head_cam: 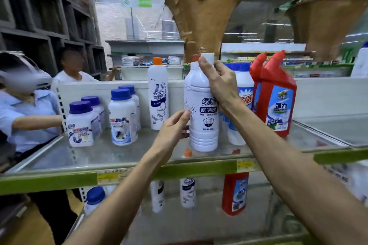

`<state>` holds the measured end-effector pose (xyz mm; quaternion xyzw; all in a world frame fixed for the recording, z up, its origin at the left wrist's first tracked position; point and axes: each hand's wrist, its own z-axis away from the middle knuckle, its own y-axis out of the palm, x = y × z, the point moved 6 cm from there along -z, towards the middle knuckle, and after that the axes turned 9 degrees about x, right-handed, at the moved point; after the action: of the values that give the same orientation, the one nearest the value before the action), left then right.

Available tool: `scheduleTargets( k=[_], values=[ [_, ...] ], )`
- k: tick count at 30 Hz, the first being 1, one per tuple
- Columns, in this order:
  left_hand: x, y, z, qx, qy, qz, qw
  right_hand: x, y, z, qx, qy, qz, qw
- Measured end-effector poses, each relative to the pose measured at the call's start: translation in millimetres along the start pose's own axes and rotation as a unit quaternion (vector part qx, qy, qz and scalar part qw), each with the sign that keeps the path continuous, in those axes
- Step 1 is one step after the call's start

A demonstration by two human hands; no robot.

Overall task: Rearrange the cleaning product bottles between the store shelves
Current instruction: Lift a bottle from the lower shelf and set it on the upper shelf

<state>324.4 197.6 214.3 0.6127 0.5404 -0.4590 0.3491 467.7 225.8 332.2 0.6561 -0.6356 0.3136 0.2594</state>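
Two hands [219,83] — one white bottle [203,113]

R hand [220,83]: wrapped round neck/shoulder of white bottle [204,117], upright on glass shelf [111,153].
L hand [172,127]: fingertips on bottle's lower left side.
Behind it: 2nd white bottle, mostly hidden.
Right of it: blue-cap bottle [242,89], two red bottles [277,99].
Left: Mr Muscle bottle [158,95], blue-lid jars [80,123].
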Motion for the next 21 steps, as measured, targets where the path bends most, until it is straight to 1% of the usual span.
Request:
scheduleTargets(
  k=[3, 8, 11, 16, 21],
  values=[
    [6.3, 3.0, -0.4, -0.003, -0.004, -0.002, 1.000, -7.7, -4.5, 0.7, -0.002, -0.006, 0.021, 1.000],
    [14.9, 7.2, -1.1, 0.000, -0.015, -0.016, 1.000, -16.1, -11.7, 5.8, -0.026, 0.003, 0.019, 0.999],
    [15.6, 6.3, -0.7, -0.005, -0.017, -0.028, 0.999, -14.5, -8.3, 7.9, -0.025, 0.007, 0.046, 0.999],
    [13.4, 4.1, 3.2, -0.010, -0.011, 0.000, 1.000, -12.1, 3.2, 8.3, -0.030, 0.007, 0.062, 0.998],
    [13.3, 5.3, 4.7, 0.002, -0.011, -0.011, 1.000, -9.9, 5.7, 10.4, -0.037, 0.004, 0.067, 0.997]
  ],
)
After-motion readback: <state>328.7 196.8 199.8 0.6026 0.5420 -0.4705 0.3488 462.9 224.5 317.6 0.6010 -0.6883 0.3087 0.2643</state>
